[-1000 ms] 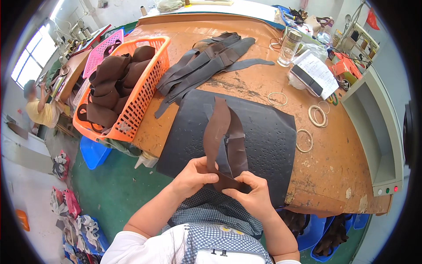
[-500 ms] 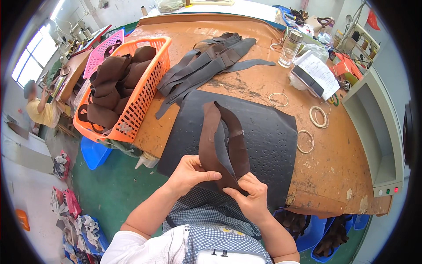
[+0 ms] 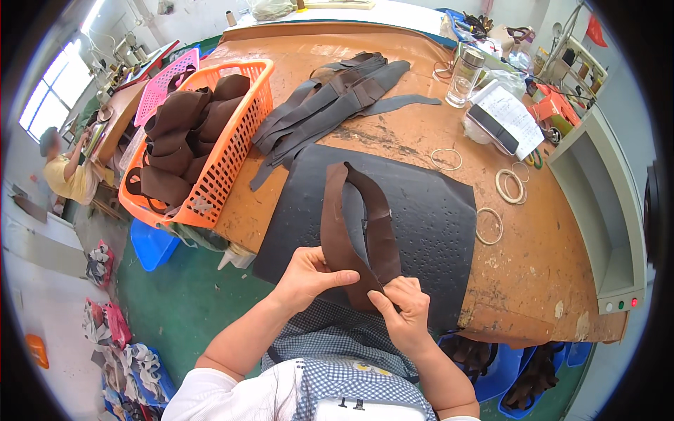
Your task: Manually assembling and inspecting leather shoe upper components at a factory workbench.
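Brown band (image 3: 334, 224) makes a loop just above the black mat (image 3: 435, 231). I think it might slip or twist if one thumb gets loose. The left hand (image 3: 305, 281) pinches it at eight o'clock, thumb on top. The right hand (image 3: 407, 309) pinches it at five o'clock, fingers curled; the tips are hard to see. Farther, at ten o'clock, sits an orange basket (image 3: 242, 126).
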Available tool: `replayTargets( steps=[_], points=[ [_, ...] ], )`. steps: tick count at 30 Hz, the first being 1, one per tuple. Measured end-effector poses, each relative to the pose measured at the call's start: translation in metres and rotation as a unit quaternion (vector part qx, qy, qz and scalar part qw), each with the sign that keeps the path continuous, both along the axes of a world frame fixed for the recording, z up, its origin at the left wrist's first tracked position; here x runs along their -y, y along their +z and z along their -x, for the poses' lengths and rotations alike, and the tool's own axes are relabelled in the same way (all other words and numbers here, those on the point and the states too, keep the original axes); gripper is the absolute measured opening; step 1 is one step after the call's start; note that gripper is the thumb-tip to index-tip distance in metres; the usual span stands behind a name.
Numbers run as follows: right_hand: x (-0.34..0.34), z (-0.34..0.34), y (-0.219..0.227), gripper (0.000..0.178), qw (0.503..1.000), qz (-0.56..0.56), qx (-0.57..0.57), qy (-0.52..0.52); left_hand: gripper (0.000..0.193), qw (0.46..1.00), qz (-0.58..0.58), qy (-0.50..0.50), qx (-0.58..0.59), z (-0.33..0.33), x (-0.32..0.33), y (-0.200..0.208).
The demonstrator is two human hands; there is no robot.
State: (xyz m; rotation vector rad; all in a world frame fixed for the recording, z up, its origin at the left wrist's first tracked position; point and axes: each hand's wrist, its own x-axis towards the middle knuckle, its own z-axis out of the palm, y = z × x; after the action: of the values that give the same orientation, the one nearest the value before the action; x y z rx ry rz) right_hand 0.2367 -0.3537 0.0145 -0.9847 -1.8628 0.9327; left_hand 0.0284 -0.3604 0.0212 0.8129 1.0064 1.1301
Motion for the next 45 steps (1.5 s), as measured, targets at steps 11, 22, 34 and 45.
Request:
replayTargets(
  steps=[11,22,34,45],
  points=[
    [-0.009,-0.002,0.019,0.01,0.999,-0.03,0.031,-0.022,0.021,0.998,-0.008,0.032,-0.046,-0.02,0.014,-0.006],
    [-0.006,-0.006,0.011,0.006,0.999,0.027,-0.018,-0.007,0.025,1.0,0.0,-0.009,0.019,-0.003,0.0,-0.003],
    [-0.004,0.001,0.028,0.01,0.995,0.092,0.024,-0.018,0.022,0.999,0.02,0.026,0.01,-0.021,0.011,-0.007],
    [-0.001,-0.003,0.019,0.006,0.992,0.109,-0.056,-0.026,0.03,0.999,0.027,0.017,0.023,-0.002,0.0,0.006]
  ],
)
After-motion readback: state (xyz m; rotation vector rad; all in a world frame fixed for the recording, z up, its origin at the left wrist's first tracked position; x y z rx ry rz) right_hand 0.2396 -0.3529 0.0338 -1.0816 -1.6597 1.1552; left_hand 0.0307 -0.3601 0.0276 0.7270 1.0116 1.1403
